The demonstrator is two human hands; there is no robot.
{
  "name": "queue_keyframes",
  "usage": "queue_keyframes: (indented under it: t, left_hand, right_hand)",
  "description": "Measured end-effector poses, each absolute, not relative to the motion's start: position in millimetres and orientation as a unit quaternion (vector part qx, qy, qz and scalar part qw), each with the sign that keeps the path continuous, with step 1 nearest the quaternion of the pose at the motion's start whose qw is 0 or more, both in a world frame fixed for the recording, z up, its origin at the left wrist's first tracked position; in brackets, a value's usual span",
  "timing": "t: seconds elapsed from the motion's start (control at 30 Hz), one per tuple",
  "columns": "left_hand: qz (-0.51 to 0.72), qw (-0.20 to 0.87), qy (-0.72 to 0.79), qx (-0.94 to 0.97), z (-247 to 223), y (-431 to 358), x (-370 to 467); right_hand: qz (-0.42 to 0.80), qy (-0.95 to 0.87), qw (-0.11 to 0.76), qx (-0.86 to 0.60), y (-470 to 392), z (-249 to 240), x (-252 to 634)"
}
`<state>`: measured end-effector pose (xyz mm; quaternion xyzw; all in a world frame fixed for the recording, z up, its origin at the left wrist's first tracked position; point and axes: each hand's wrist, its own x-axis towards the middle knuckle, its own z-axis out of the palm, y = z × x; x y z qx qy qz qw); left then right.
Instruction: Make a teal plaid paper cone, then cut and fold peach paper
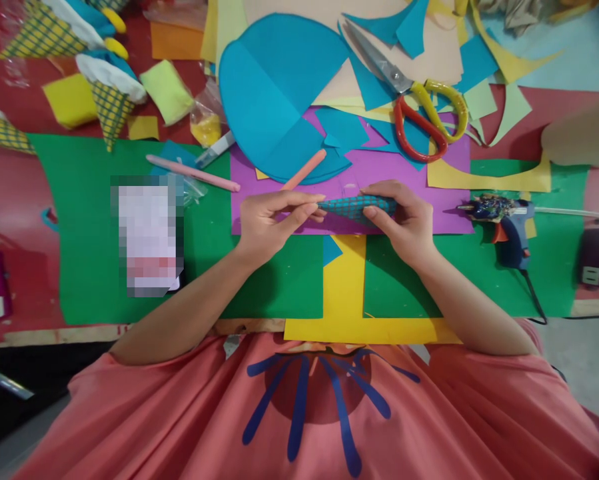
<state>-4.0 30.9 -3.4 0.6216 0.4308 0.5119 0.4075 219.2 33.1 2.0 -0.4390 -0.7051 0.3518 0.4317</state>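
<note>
A small blue checkered cone (pixel 352 208) lies sideways between my two hands, above a purple sheet (pixel 449 217). My left hand (pixel 276 223) pinches its narrow tip with thumb and fingers. Around its wider end are the fingers of my right hand (pixel 404 220), the thumb pressed on the near side. An orange pen (pixel 304 169) rests just beyond my left hand. Behind it lie large round blue sheets (pixel 269 80).
Scissors (pixel 414 100) with red and yellow handles lie on paper scraps at the back. A blue glue gun (pixel 514 230) is at the right. At the left are a phone (pixel 149 233), a pink pen (pixel 194 173) and several checkered cones (pixel 112 107).
</note>
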Motion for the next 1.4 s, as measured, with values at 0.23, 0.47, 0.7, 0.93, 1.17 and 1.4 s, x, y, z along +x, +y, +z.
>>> queue_keyframes:
  t: [0.23, 0.47, 0.7, 0.93, 1.17, 1.4]
  left_hand:
    - [0.52, 0.398, 0.409, 0.636, -5.0, 30.3, -5.7]
    - [0.502, 0.342, 0.438, 0.663, -5.7, 32.4, -8.5]
    - [0.515, 0.297, 0.427, 0.682, -6.4, 34.9, -9.8]
    - [0.504, 0.362, 0.447, 0.644, -7.4, 31.3, -5.0]
    - [0.544, 0.361, 0.361, 0.666, -8.6, 37.1, -6.6]
    - [0.525, 0.348, 0.398, 0.667, -6.6, 34.5, -5.1]
  right_hand:
    - [0.385, -0.679, 0.428, -0.456, 33.7, 4.3, 219.8]
    - [0.427, -0.649, 0.419, -0.47, 35.0, 6.9, 219.8]
    - [0.437, -0.646, 0.406, -0.477, 35.8, 5.6, 219.3]
    - [0.429, -0.632, 0.414, -0.494, 37.0, 5.5, 220.0]
    - [0.423, -0.617, 0.442, -0.495, 38.6, 3.6, 220.6]
    - [0.427, -0.61, 0.444, -0.498, 39.1, 3.7, 220.5]
